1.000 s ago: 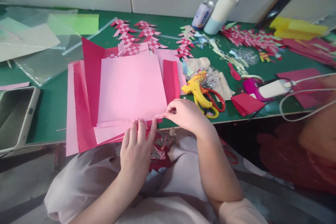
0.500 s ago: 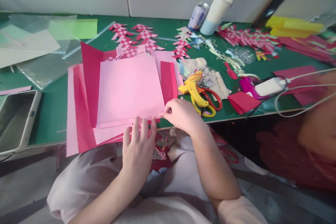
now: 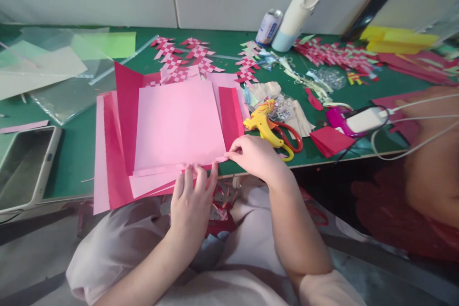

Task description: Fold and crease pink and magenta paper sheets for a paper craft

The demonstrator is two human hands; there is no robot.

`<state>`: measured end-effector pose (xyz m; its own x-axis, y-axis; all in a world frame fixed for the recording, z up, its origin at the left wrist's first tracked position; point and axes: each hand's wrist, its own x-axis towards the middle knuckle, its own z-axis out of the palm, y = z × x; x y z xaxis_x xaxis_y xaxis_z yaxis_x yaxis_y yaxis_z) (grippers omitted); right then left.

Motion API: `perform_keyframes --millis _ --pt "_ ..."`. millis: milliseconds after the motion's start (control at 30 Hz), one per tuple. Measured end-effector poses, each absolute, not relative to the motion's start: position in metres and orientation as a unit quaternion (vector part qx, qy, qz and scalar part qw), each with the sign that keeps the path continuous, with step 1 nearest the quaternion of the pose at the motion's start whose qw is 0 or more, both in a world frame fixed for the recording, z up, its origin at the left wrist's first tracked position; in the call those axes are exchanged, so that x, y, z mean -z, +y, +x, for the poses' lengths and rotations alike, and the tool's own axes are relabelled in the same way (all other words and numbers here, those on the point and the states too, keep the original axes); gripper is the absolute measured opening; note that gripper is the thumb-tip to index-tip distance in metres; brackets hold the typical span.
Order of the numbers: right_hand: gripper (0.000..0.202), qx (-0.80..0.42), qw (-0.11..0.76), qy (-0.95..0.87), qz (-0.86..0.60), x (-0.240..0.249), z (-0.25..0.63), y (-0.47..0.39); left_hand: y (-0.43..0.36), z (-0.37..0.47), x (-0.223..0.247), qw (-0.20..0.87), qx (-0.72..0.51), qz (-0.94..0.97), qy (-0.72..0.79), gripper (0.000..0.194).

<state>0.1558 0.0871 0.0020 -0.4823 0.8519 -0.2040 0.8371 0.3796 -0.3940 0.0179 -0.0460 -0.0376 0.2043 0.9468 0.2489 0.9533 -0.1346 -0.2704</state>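
Note:
A light pink sheet of paper lies on top of a stack of pink and red sheets at the table's front edge. A narrow folded strip runs along its near edge. My left hand rests with fingers stretched out and the fingertips on that near edge. At the sheet's lower right corner, my right hand pinches the end of the pink strip between thumb and forefinger. Under the sheet, red paper shows at the right, and a folded red sheet stands up at the left.
Right of the stack lie yellow-handled snips and red-handled scissors. Woven paper pieces, a can and a bottle are farther back. A phone lies at left. Another person's arm is at right.
My right hand has drawn slightly right with the pinched strip end. My left fingertips have shifted a little right along the near edge. The whole view has shifted slightly.

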Motion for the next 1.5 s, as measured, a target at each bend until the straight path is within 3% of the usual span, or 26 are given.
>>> perform_keyframes --millis 500,1067,1300,1500 --pt "0.021 -0.258 0.036 -0.826 -0.500 0.000 0.157 0.086 -0.044 0.023 0.037 0.201 -0.006 -0.748 -0.633 0.046" --pt "0.018 -0.191 -0.019 -0.844 -0.500 -0.003 0.148 0.082 -0.042 0.025 0.035 0.147 -0.020 -0.751 -0.643 0.051" --pt "0.001 -0.209 0.055 -0.828 -0.517 0.000 0.159 0.081 -0.037 0.031 0.032 0.159 -0.046 -0.752 -0.638 0.056" --pt "0.011 -0.193 0.081 -0.858 -0.468 -0.005 0.169 0.071 -0.034 0.037 0.032 0.164 -0.056 -0.748 -0.640 0.062"
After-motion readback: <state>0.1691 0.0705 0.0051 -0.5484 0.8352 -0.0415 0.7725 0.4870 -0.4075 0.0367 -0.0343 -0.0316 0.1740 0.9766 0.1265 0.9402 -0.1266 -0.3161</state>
